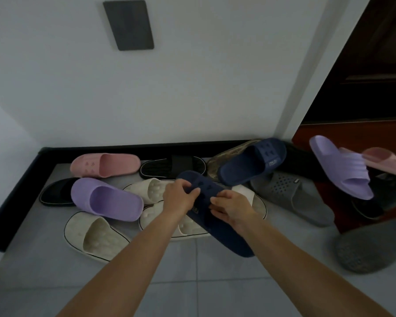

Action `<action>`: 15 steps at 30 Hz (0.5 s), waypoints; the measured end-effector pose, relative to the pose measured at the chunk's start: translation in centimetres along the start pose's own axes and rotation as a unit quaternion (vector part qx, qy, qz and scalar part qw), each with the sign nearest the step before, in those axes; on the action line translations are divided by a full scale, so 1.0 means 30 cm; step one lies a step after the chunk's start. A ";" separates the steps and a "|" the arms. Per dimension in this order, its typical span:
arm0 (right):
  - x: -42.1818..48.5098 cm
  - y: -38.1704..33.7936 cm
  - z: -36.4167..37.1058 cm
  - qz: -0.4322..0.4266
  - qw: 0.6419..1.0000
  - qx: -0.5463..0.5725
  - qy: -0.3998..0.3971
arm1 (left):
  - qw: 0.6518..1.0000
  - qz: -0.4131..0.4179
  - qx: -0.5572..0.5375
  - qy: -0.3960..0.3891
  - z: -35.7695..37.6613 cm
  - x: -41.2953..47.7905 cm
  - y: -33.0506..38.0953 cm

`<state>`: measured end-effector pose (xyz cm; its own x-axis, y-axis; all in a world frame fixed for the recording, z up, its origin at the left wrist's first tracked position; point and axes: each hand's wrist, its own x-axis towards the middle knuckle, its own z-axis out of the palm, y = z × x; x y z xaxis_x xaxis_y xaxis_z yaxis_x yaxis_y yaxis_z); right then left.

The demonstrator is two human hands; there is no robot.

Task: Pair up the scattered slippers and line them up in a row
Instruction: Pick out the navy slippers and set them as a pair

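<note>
A navy slipper lies across the pile at the centre, and both my hands grip its strap: my left hand from the left, my right hand from the right. A second navy slipper rests against the wall behind it. One purple slipper lies left of my hands, another purple slipper sits far right. A pink slipper lies by the baseboard, another pink slipper at the right edge. Cream slippers lie under and around my hands. Black slippers and grey slippers fill the rest.
A white wall with a black baseboard bounds the far side and left. A dark wooden door and reddish floor stand at the right. A grey fuzzy slipper lies at lower right. Grey floor tiles spread in front.
</note>
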<state>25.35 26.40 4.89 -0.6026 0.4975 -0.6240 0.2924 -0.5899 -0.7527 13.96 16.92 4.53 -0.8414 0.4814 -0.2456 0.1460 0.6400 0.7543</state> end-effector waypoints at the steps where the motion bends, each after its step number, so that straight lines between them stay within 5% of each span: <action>1: -0.003 0.015 -0.004 0.002 1.000 0.008 0.003 | 1.000 -0.006 0.010 -0.004 0.001 0.004 -0.005; 7: 0.027 0.022 -0.094 0.054 0.993 -0.097 -0.035 | 0.997 -0.026 -0.001 -0.069 0.012 0.041 -0.026; 11: 0.174 -0.090 -0.243 -0.011 0.985 -0.095 0.146 | 0.995 0.024 0.063 -0.072 -0.002 0.099 -0.021; 15: 0.308 -0.146 -0.306 -0.053 0.960 -0.138 0.239 | 0.993 0.056 0.066 -0.084 -0.008 0.154 0.017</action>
<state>25.31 39.41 0.49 -0.2498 0.8191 -0.5164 0.4737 -0.3618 -0.8030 10.02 19.32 3.93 -0.7194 0.6399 -0.2702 0.3098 0.6437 0.6997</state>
